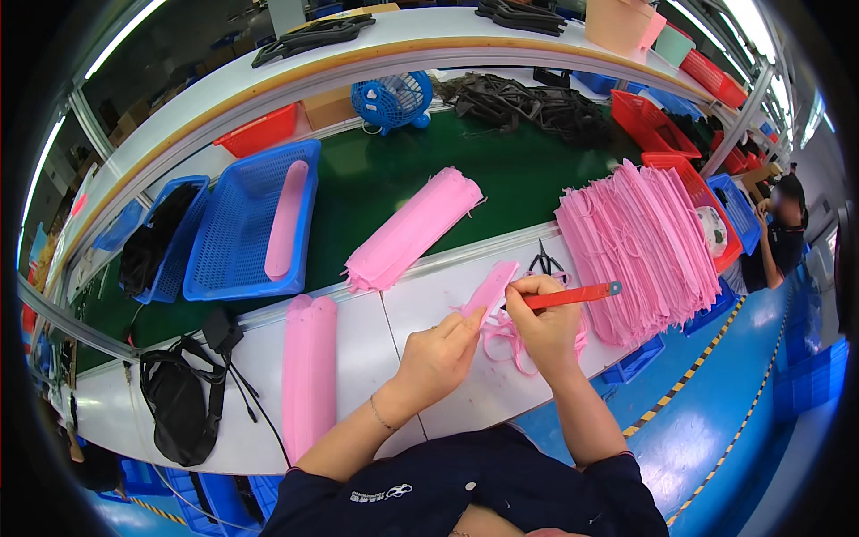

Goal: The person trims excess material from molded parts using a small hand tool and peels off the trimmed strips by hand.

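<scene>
Over white table, left hand pinches pink strip; right hand curled round red tool (tip hidden, perhaps touching strip).

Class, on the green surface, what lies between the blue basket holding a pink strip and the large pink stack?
Between basket and stack lies a smaller pink bundle, in the head view.

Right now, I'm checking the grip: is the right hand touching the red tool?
Touching. The head view shows the right hand with its fingers closed on the red tool, which sticks out past the hand.
</scene>
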Available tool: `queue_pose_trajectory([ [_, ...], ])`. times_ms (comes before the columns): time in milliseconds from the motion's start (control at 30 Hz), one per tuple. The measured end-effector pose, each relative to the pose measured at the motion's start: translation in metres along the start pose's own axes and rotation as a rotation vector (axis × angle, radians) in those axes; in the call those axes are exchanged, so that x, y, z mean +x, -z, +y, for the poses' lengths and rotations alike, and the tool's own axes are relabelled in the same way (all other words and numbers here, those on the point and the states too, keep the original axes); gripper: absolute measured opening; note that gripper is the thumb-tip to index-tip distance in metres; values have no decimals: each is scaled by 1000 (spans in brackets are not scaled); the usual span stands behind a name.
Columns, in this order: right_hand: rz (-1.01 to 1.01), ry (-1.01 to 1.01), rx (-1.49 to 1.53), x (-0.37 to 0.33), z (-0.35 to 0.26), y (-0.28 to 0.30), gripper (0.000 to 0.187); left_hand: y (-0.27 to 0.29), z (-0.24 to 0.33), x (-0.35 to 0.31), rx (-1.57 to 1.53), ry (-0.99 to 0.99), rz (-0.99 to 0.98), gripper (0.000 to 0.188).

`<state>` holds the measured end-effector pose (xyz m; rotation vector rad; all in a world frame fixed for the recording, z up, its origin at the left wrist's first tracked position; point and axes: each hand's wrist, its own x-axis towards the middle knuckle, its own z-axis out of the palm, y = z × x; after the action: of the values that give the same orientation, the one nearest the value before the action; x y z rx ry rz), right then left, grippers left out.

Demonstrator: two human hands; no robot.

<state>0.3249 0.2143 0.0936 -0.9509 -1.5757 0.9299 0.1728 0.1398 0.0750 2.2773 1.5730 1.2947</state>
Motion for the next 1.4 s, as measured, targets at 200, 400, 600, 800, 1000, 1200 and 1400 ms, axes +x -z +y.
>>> queue_pose_trajectory([
  [200,147,536,-393,8,17,-1,11,-1,-2,1,-169,109,-46,32],
  [400,210,-205,-62,9,30,61,9,14,-5,1,-957,616,-163,27],
  [600,51,-363,651,-7,17,74,30,15,-5,4,-1275,810,-189,30],
  [800,-42,-365,930,-7,13,69,27,12,-5,8,-1307,802,-208,31],
  [1000,-78,-267,867,-1,-2,50,28,11,-7,8,-1296,798,-247,31],
  [1200,-103,-314,831,2,-2,45,27,3,-8,10,-1143,717,-280,40],
  [1400,-3,-317,630,-3,1,43,25,-11,-11,2,-600,487,-169,62],
])
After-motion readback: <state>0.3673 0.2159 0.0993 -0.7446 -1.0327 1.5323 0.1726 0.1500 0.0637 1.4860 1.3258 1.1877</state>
